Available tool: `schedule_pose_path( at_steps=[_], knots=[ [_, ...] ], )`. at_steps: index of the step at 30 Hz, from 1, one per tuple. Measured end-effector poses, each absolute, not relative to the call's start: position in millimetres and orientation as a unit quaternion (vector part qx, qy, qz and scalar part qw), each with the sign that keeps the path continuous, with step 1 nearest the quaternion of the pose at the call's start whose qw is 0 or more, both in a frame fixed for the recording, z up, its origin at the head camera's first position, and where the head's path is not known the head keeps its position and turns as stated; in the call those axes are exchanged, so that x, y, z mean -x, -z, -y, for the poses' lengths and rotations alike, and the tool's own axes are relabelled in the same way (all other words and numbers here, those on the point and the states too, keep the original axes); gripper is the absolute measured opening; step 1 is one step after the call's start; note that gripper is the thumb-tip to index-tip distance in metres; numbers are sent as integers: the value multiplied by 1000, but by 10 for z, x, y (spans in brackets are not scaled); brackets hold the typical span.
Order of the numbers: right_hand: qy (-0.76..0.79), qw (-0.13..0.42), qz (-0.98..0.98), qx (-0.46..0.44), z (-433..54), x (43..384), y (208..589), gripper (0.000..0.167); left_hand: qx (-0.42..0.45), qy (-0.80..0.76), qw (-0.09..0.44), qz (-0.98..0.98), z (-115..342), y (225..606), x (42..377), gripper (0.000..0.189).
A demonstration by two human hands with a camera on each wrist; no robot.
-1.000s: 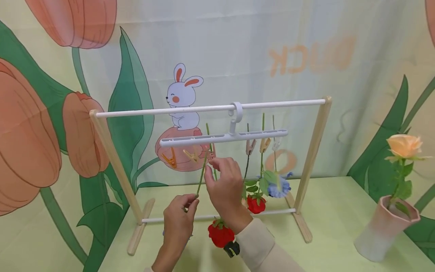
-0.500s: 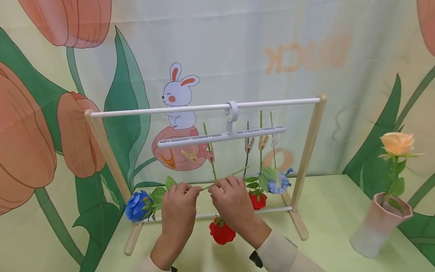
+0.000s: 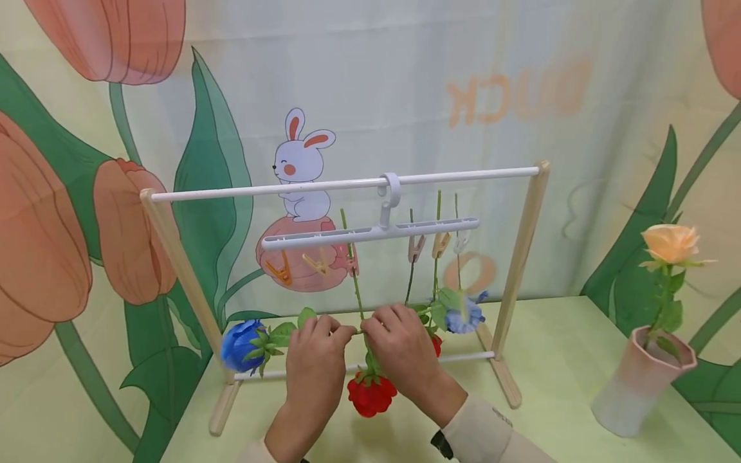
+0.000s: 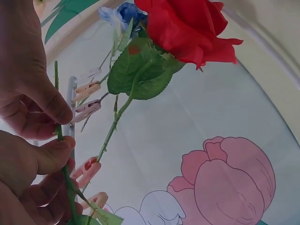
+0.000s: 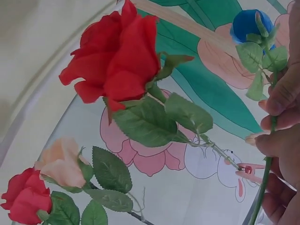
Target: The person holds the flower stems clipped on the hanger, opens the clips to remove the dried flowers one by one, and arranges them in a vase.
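A blue artificial rose point(image 3: 244, 347) lies sideways at the left, its green stem point(image 5: 266, 180) running between both hands. My left hand point(image 3: 317, 363) pinches the stem close to the leaves, between thumb and fingers. Just to its right, my right hand point(image 3: 405, 344) pinches the same stem, fingertips almost meeting the left ones. Behind the hands, a red rose point(image 3: 372, 393) hangs head down, its stem in a pink clip point(image 3: 352, 258) on the grey hanger point(image 3: 370, 235). Further left on the hanger, an orange clip point(image 3: 280, 269) and a yellow clip point(image 3: 317, 262) hold nothing.
The hanger hooks over a white rod point(image 3: 260, 191) of a wooden-legged rack. Three clips at its right hold flowers, including a light blue one point(image 3: 464, 316); a peach rose point(image 5: 61, 164) also hangs there. At the right stands a pink-white vase point(image 3: 642, 386) with another peach rose point(image 3: 671, 243).
The blue rose has swung from hanging below the left hand to lying sideways, its stem now roughly level. The right hand has left the pink clip area, moved down and taken the stem.
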State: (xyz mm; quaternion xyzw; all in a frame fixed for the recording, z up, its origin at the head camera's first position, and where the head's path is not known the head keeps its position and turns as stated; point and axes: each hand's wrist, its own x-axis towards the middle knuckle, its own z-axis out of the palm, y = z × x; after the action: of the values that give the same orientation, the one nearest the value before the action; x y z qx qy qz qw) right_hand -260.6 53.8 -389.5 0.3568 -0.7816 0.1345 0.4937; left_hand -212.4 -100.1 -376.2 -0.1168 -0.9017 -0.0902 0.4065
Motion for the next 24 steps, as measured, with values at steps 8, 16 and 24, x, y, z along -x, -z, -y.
schedule_pose_path(
  at_steps=[8,16,24],
  knots=[
    [-159,511,780,-324,-687,2598,3967,18,179,130,460,860,918,3830,2095,24],
    [-241,518,784,-244,-1122,2582,3970,17,224,207,459,834,830,3989,2191,23],
    [-328,529,774,-120,-1720,2572,3847,20,43,435,276,856,877,3874,2525,36]
  ],
)
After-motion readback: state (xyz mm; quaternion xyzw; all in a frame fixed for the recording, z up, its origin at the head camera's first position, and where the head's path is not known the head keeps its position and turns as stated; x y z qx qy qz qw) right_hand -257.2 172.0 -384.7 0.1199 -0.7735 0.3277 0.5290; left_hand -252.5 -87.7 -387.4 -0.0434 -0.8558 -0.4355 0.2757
